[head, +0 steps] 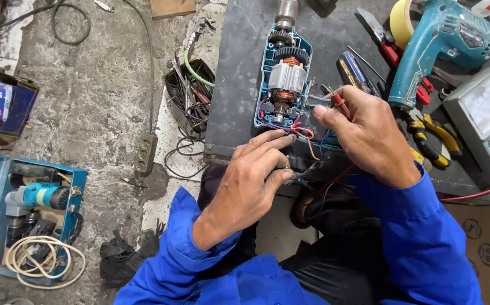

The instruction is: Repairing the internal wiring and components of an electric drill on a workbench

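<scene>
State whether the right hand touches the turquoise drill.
Apart. The head view shows the right hand on a red probe, with dark benchtop before the turquoise drill.

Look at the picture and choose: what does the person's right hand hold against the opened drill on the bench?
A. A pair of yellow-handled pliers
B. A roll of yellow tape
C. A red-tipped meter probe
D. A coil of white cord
C. The right hand pinches a red-tipped probe beside the opened drill, while the tape roll and pliers lie untouched on the bench.
</scene>
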